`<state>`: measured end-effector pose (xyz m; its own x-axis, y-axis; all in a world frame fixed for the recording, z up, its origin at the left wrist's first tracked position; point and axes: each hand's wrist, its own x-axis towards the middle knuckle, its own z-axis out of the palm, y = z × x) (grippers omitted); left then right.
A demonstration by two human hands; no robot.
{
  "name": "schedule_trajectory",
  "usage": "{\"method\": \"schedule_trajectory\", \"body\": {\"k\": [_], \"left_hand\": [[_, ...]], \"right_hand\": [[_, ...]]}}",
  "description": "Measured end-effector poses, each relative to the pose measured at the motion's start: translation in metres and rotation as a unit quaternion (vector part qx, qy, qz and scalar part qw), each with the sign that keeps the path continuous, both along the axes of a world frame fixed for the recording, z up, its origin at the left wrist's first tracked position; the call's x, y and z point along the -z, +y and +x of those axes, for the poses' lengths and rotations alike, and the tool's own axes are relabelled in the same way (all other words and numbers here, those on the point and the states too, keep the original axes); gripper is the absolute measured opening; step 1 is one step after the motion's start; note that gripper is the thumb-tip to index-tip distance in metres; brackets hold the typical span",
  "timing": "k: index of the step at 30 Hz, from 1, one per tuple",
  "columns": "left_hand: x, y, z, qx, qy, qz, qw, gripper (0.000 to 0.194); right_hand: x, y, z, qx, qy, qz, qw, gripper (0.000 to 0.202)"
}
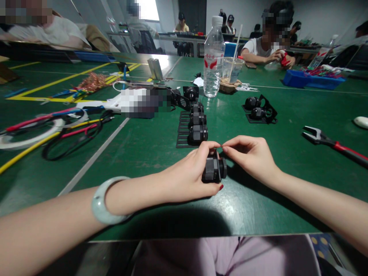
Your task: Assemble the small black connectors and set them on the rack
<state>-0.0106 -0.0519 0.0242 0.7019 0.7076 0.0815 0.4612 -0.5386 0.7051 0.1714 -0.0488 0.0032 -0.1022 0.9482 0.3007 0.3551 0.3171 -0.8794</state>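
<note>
Head view: nearest, the left hand (191, 172) clamps a black plastic fitting (214, 170) on the green table (143, 153); keeping that grip steady looks wise. Just right of the fitting, the right hand (251, 153) pinches thumb and forefinger together at its top edge. Beyond the fitting stands a row of like fittings (197, 122), then a water bottle (214, 57).

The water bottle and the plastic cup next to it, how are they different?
The water bottle is tall and slim with a white cap on; the plastic cup is short, wide and open on top. The water bottle wears a red and white label; the plastic cup has a straw leaning in it. The bottle stands nearer the hands. Both are see-through and stand upright on the green table.
</note>
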Motion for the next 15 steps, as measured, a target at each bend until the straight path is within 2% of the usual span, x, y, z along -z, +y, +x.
{"method": "schedule_trajectory", "body": {"k": [7,15], "left_hand": [[-0.0015,-0.0005,0.0004,0.000,0.003,0.004,1.000,0.062],[-0.0023,-0.0001,0.0001,0.006,-0.003,0.003,1.000,0.064]], "right_hand": [[-0.0004,0.0003,-0.0019,-0.021,0.053,-0.044,0.997,0.016],[0.0003,0.0026,-0.0036,-0.015,0.076,-0.068,0.995,0.019]]}}
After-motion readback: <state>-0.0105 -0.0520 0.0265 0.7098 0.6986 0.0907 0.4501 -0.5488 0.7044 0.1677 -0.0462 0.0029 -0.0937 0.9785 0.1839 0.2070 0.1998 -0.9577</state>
